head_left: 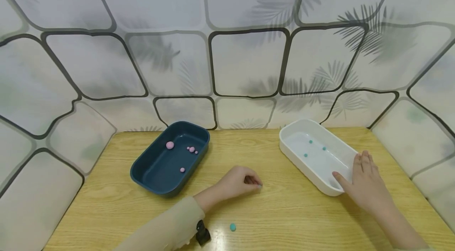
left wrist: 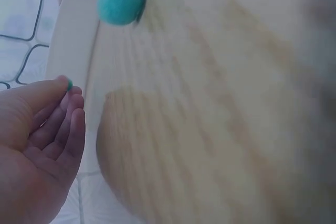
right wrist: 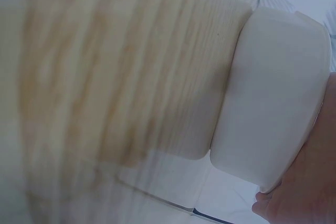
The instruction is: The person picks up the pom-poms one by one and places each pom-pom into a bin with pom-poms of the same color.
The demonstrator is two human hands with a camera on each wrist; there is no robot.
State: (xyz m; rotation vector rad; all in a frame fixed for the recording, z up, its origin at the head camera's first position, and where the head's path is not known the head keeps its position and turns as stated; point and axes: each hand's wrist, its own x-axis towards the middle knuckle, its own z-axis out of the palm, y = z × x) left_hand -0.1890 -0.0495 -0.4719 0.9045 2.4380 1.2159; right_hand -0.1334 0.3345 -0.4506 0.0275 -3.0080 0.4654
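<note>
In the head view, a small teal ball (head_left: 260, 185) is pinched at the fingertips of the left hand (head_left: 239, 183), which is rested on the wooden table (head_left: 284, 211) near its middle. A second teal ball (head_left: 232, 227) is seen loose on the table at 6 o'clock from that hand, near but apart. The near end of the white tray (head_left: 288, 146) is held by the right hand (head_left: 364, 182), fingers straight along the rim and thumb laid inside; three teal balls (head_left: 311, 141) are scattered on the tray floor. At 9 o'clock from the left hand a dark blue tray (head_left: 142, 174) is set, with pink balls (head_left: 170, 145) inside it.

In the left wrist view, the left hand (left wrist: 39, 135) is shown at 8 o'clock with fingers (left wrist: 73, 129) curled, and the small teal ball (left wrist: 69, 84) is nipped between thumb and fingertip. The loose teal ball (left wrist: 120, 1) is seen large at 11 o'clock on the table (left wrist: 220, 108).

In the right wrist view, the white tray (right wrist: 273, 93) is seen at 3 o'clock against the blurred table (right wrist: 121, 72), with part of the right hand (right wrist: 310, 182) touching it at 5 o'clock; how the fingers lie cannot be told here.
</note>
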